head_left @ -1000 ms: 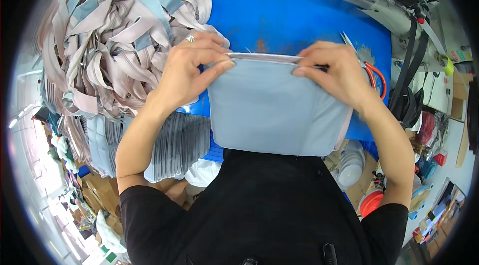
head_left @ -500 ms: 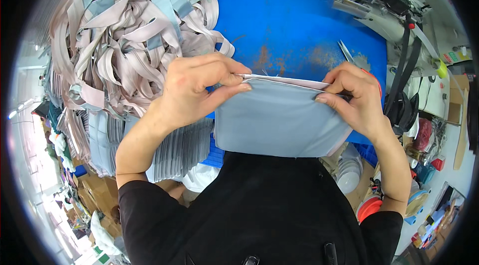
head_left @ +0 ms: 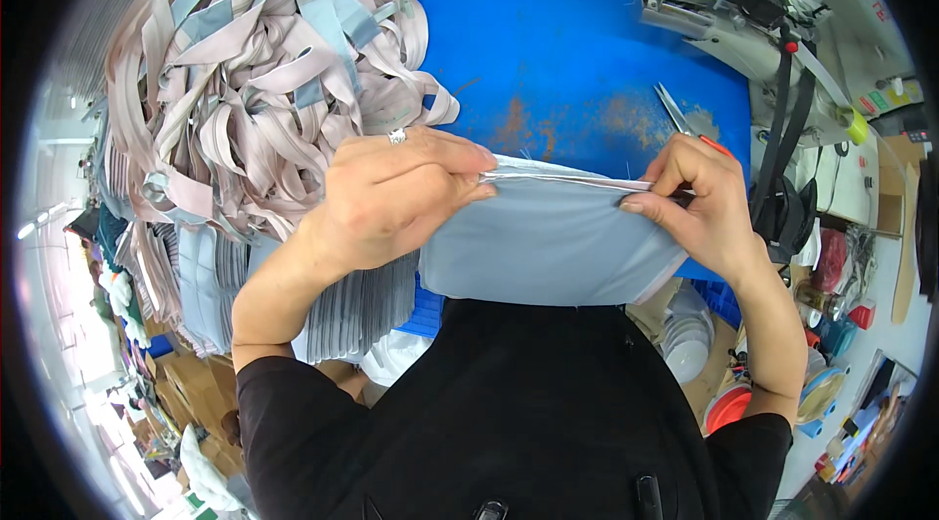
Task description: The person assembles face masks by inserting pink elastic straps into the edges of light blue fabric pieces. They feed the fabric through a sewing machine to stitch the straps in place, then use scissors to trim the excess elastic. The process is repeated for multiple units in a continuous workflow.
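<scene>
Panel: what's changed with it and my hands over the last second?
The left hand and right hand have brought the panel's upper edge down and to the right in view; it now slopes down rightward. The right hand covers more of the scissors. Both hands still pinch that edge; the strip pile looks unchanged.

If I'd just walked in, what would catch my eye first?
Probably the heap of pink and grey-blue strips at upper left, with bright blue tabletop beside it. In the centre, the left hand and right hand pinch a grey-blue fabric piece's upper edge.
</scene>
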Motion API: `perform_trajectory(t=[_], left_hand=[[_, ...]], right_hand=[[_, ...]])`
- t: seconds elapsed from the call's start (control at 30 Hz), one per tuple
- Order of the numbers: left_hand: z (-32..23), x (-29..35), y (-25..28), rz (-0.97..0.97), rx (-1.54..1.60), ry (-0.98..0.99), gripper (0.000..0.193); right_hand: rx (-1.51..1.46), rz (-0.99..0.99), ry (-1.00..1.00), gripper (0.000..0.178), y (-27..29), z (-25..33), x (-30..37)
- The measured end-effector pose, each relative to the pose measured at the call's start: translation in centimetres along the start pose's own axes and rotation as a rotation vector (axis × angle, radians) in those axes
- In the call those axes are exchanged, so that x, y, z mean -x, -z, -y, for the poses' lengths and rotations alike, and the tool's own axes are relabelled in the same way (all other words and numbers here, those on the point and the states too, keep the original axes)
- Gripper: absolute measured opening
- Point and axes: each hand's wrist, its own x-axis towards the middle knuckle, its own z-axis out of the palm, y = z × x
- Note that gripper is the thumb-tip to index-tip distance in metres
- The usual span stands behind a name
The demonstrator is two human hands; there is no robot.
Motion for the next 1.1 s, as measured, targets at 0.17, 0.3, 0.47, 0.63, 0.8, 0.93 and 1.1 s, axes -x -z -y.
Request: perform_trajectory(t=[0.17,0.3,0.47,0.63,0.8,0.93,1.1], left_hand=[[0.3,-1.9,0.7,-0.018,0.055,0.185,0.017],[2.5,-6.1,0.7,-0.075,0.155,0.325,0.014],[7.3,-13.2,0.0,0.096,0.261,0.358,0.015],[13.5,-19.7,-3.7,0.295,0.308,0.331,0.018],[17.8,-22.9,-7.5,0.347,0.386,0.376,0.017],[20.2,-24.1,-8.5,0.368,0.217,0.254,0.034],[22.1,-25.2,-9.0,0.401,0.038,0.033,0.047]], right_hand=[[-0.21,0.01,-0.231,0.039,0.7,1.0,-0.7],[-0.391,0.025,-0.327,0.02,1.7,1.4,-1.9],[-0.641,0.006,-0.419,0.019,2.0,-1.0,-3.4],[-1.055,-0.169,-0.537,0.019,-0.3,-4.5,-4.9],[-1.258,-0.346,-0.612,0.02,-1.1,-5.6,-6.8],[-1.242,-0.423,-0.639,0.021,-0.8,-6.0,-7.7],[-1.194,-0.464,-0.659,0.022,-0.8,-6.5,-8.4]])
